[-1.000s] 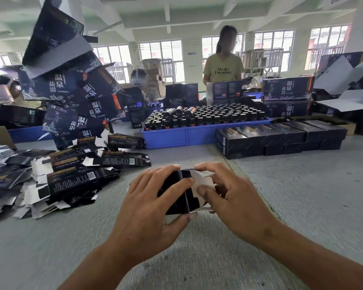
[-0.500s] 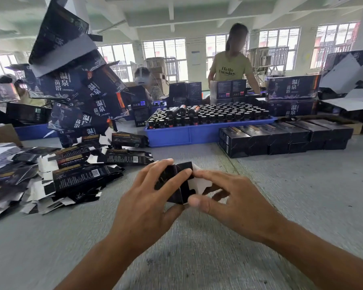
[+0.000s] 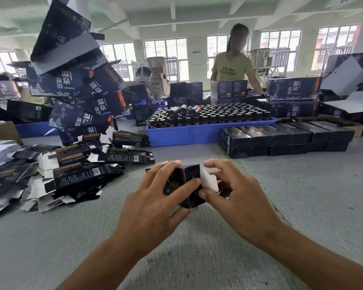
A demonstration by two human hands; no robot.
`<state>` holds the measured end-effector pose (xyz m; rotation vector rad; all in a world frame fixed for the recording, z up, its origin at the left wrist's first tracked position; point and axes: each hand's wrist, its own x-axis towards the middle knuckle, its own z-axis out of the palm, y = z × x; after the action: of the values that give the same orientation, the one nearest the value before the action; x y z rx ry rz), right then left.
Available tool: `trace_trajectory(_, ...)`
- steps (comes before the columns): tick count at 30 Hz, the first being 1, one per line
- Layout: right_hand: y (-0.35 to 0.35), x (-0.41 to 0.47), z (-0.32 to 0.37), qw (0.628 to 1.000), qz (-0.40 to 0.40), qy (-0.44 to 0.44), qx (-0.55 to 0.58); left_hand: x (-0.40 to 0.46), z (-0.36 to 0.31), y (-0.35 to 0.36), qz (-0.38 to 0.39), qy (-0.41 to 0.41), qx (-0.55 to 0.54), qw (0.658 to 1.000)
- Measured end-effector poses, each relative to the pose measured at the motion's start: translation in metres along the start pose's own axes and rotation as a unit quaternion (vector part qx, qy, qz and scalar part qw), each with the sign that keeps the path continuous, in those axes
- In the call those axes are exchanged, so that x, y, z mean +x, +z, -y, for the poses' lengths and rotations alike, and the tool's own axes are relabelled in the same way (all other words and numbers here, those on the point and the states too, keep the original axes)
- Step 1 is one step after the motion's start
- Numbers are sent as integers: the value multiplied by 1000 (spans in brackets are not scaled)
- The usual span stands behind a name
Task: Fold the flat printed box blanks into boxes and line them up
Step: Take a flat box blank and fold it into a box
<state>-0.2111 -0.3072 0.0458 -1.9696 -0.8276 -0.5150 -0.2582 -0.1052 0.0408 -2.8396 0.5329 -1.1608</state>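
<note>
The half-formed dark box [image 3: 183,186] is held just above the grey table [image 3: 302,206], in front of the person. The left hand [image 3: 155,206] grips its body, fingers curled over the top, thumb below. The right hand [image 3: 239,197] pinches the white end flap [image 3: 209,181]. To do this well, I'd keep the body square, crease the flap fully along its score, then tuck it in. Flat blanks [image 3: 78,176] lie left; finished boxes [image 3: 285,139] are lined up beyond.
</note>
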Motion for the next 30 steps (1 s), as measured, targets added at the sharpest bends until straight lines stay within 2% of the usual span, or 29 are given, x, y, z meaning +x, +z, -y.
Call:
trace_trajectory(3,1,1,1,999,-12,33,33,-1,0,3,-6,-3,0,1000)
trace_trajectory(11,-1,-1,7,998,36,-1,57,-1,-1,2,-58,-46,-62,995)
trace_trajectory(17,1,3,2,990,11,73,118,1,-13,3,-64,-78,-73,992)
trace_trajectory(22,1,5,1,983,42,104,144,1,-16,3,-67,-80,-71,992)
trace_trajectory(30,1,3,1,989,-11,105,105,0,-18,3,-67,-69,-76,992)
